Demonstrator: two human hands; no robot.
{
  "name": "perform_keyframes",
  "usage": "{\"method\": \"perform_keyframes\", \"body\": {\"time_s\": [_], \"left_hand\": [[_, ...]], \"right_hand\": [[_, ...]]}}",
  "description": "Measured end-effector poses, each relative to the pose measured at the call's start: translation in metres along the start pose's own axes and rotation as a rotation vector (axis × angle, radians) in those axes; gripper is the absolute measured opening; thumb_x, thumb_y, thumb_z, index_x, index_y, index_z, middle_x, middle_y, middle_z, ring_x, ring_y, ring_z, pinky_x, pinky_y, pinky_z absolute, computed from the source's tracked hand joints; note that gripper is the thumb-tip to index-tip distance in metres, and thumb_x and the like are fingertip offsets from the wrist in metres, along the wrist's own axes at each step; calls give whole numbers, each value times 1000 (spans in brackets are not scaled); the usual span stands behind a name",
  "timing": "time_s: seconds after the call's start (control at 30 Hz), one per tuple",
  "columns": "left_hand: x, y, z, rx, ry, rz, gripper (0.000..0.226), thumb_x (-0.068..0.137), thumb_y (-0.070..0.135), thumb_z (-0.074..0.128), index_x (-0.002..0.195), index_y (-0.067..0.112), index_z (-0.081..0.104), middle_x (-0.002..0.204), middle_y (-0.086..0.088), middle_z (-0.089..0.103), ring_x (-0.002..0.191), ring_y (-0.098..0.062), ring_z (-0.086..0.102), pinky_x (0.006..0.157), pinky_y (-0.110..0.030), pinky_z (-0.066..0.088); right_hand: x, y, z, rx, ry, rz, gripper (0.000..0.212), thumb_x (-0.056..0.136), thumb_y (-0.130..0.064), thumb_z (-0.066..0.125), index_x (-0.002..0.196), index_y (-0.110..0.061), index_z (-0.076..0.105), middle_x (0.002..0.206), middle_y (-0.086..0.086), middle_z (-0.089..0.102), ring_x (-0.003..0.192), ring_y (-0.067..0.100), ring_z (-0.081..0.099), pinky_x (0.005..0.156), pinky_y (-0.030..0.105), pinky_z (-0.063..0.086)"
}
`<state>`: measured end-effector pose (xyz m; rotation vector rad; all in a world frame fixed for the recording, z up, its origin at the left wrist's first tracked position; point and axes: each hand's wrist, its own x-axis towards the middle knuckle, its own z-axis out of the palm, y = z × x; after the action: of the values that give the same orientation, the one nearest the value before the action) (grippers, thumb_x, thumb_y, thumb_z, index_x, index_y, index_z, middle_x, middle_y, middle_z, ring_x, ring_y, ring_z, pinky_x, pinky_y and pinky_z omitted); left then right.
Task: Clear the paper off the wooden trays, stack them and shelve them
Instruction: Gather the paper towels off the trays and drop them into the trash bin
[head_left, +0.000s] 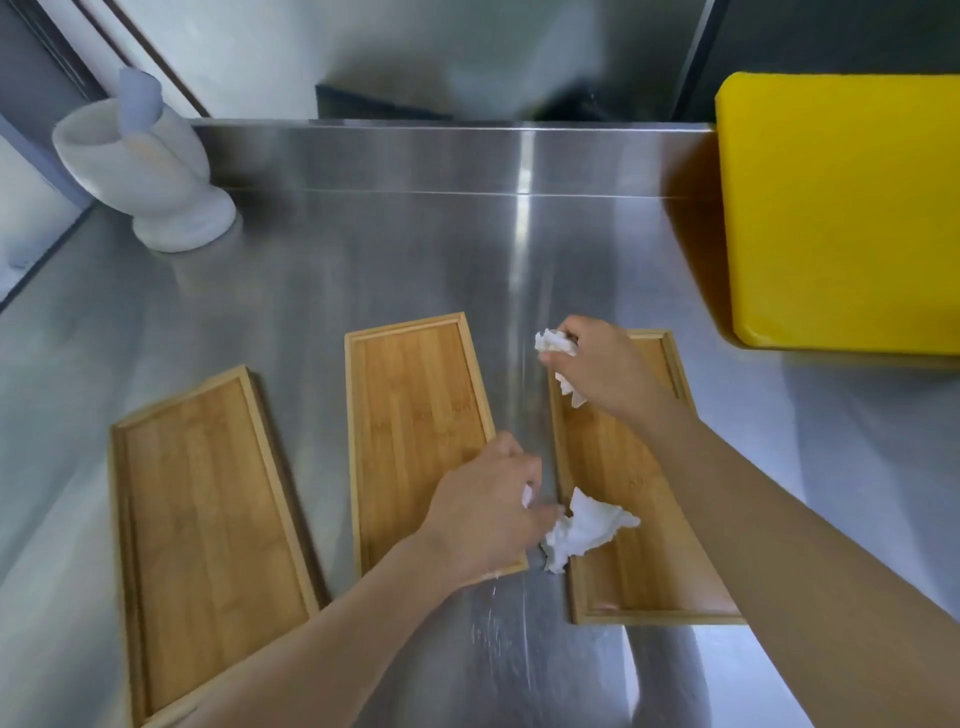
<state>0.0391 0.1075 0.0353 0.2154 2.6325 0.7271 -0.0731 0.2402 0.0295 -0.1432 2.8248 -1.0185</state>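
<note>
Brushed stainless-steel counter (363, 270) fills the view, its raised back edge reflecting a vertical streak of light. At far right, a thick yellow slab (841, 208) with rounded corners leans against that back edge. Three shallow rectangular bamboo trays with raised rims lie side by side, apart from one another: the left tray (202, 530) and middle tray (410, 415) show bare striped grain, with nothing in them; the right tray (649, 561) sits partly under my right forearm. At far left stands a white stone mortar (150, 171) on a flared foot, a pale pestle (139, 98) upright in its bowl. My left hand (488, 509) pinches a crumpled white paper wad (582, 530) at the near left rim of the right tray. My right hand (602, 374), above the far end of that same tray, is clenched around a second crumpled paper (556, 345), white folds protruding above and below the fingers.
</note>
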Motion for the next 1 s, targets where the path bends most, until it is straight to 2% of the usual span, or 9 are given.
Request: {"method": "perform_keyframes", "body": {"time_s": [0.07, 0.13, 0.23, 0.33, 0.43, 0.6, 0.7, 0.83, 1.0], "left_hand": [[-1, 3, 8, 34, -13, 62, 25, 83, 39, 60, 97, 23, 47, 104, 6, 45, 77, -12, 47, 59, -23, 31], [-7, 13, 21, 111, -55, 112, 49, 85, 37, 58, 127, 25, 38, 118, 3, 49, 82, -15, 51, 63, -24, 35], [-10, 14, 37, 232, -17, 145, 63, 90, 33, 51, 143, 34, 17, 126, 3, 55, 96, -21, 61, 72, -29, 46], [-15, 9, 43, 296, 31, 193, 43, 95, 30, 39, 137, 37, 32, 117, 6, 60, 95, -19, 62, 70, -29, 48], [-19, 9, 48, 316, 56, 250, 28, 96, 30, 33, 112, 25, 56, 97, 4, 56, 87, -17, 60, 63, -29, 38], [-25, 27, 34, 106, 187, 329, 23, 94, 29, 40, 74, 22, 46, 74, 6, 48, 72, -15, 51, 58, -27, 34], [-34, 41, 25, 27, 220, 388, 24, 92, 29, 44, 72, 19, 54, 74, 5, 54, 73, -17, 54, 61, -31, 39], [-49, 69, 25, -25, 187, 491, 23, 92, 28, 46, 85, 16, 65, 82, 5, 57, 80, -18, 53, 65, -31, 37], [-67, 125, 55, -83, 97, 651, 22, 93, 23, 48, 85, 10, 63, 85, -2, 59, 79, -20, 50, 66, -34, 33]], "right_hand": [[-6, 0, -3, 15, -8, -3, 25, 86, -24, 57, 88, 1, 56, 78, 9, 58, 71, 24, 56, 64, 36, 46], [-24, 14, -12, 38, 42, 1, 26, 86, -22, 57, 87, 3, 56, 78, 12, 58, 71, 26, 56, 65, 36, 47], [-47, 35, -21, 73, 39, 28, 26, 87, -26, 57, 83, -1, 57, 78, 11, 62, 71, 26, 61, 70, 39, 54], [-70, 41, -29, 28, 54, 86, 24, 87, -30, 58, 91, -6, 59, 85, 7, 62, 76, 21, 61, 73, 36, 54], [-97, 49, -41, 64, 155, 170, 23, 87, -28, 59, 92, -5, 59, 87, 9, 62, 78, 22, 62, 74, 37, 54], [-155, 45, -50, 130, 330, 266, 20, 87, -27, 59, 83, -8, 58, 70, -2, 56, 63, 12, 54, 60, 26, 47], [-194, 40, -48, 156, 473, 331, 21, 87, -27, 59, 76, -9, 54, 60, -6, 51, 53, 13, 51, 49, 23, 41], [-250, 39, -47, 176, 666, 423, 25, 86, -29, 59, 77, -7, 54, 69, 10, 64, 58, 30, 62, 58, 40, 51], [-332, 51, -64, 147, 758, 561, 25, 89, -28, 56, 68, -16, 48, 55, -6, 54, 38, 16, 54, 44, 21, 39]]}}
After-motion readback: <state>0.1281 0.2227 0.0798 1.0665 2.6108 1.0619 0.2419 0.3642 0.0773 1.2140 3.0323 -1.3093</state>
